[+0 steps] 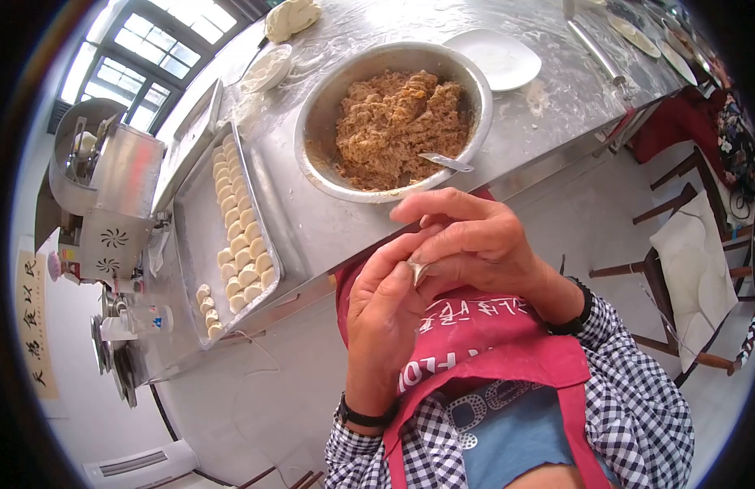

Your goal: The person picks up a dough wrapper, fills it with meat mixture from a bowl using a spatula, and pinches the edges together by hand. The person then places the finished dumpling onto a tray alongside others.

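Observation:
My left hand (383,303) and my right hand (479,248) meet in front of the red apron, their fingers closed together on a small piece of pale dough (419,271). Only a pinched edge of the dough shows between the fingertips; the fingers hide the rest. Just beyond the hands, near the table's edge, stands a large metal bowl (309,155) of brown minced filling (398,122). A light-coloured flat utensil (448,162) leans in the filling with its end over the rim.
At left, a metal tray (200,244) holds rows of round dough pieces (240,236). A white plate (495,61), a bowl of flour (267,68), a dough lump (292,18) and a rolling pin (596,50) lie on the floury metal table (271,163). A chair (654,301) stands at right.

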### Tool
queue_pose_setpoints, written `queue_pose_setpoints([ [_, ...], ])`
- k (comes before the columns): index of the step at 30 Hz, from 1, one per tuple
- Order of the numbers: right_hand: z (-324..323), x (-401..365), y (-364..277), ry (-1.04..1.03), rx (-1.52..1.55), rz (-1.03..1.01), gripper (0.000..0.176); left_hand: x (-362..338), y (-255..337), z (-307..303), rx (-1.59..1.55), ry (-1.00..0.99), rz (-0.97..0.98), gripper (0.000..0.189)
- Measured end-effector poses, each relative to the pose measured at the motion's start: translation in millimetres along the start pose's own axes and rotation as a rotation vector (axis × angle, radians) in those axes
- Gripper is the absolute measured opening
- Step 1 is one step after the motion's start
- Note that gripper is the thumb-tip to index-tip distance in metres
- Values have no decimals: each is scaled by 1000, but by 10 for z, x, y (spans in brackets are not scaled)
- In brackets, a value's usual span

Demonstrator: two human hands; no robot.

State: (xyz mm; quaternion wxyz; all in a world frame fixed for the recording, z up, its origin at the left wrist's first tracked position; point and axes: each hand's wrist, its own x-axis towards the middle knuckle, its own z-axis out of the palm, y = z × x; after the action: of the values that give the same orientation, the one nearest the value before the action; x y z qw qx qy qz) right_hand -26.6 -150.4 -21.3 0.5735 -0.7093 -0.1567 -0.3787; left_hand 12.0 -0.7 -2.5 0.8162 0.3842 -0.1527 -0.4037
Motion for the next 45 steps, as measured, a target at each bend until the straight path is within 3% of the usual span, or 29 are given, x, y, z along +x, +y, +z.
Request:
queue_pose_setpoints([
  [3,-39,-41,37,-70,91,53,9,5,3,7,6,6,30,34],
  [5,-39,-19,53,-66,35,-38,9,6,2,-3,-46,-14,-23,33],
  [15,-23,-9,61,-79,9,-100,16,0,-19,-19,-26,27,13,34],
  [18,11,2,16,-2,-27,-82,16,-2,-14,-16,-69,-6,32,33],
  [23,-49,5,69,-87,-32,-146,18,-5,-6,-27,-57,14,15,32],
  [30,-18,-7,52,-35,46,-84,18,3,-6,-29,-101,25,42,34],
  [32,-37,19,109,-77,-35,-218,19,-5,-22,-45,-103,46,42,33],
  [38,-4,8,-15,-49,46,-70,18,4,9,-34,-152,-3,31,32],
  [41,-26,30,96,-77,1,-221,18,-8,-12,-69,-185,16,9,31],
  [45,-3,12,18,-70,-5,-163,18,-1,2,-40,-171,36,19,31],
])
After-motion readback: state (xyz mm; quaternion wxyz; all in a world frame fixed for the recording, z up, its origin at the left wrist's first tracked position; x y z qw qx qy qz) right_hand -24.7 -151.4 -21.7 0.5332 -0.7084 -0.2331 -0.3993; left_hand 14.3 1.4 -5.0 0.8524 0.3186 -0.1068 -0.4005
